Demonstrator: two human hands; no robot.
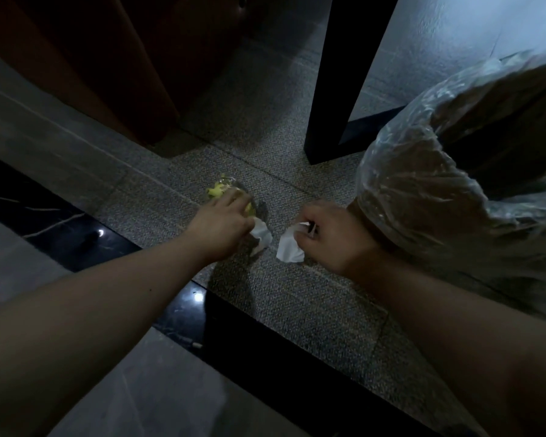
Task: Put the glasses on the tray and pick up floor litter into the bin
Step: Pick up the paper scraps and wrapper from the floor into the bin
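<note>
My left hand [226,220] is low over the grey carpet, its fingers closed on a crumpled white tissue [262,236] and a yellow, clear-wrapped piece of litter [219,187] that sticks out beyond the knuckles. My right hand [328,231] is a short way to the right, pinching another crumpled white tissue [290,247] that hangs below the fingers. The bin [492,152], dark and lined with a clear plastic bag, stands just right of my right hand. No glasses or tray are in view.
A dark table leg or panel [338,89] stands on the carpet behind the hands. A brown wooden cabinet [108,58] fills the upper left. A black marble strip [60,228] borders the carpet at the left and front, with a small white scrap [196,344] on it.
</note>
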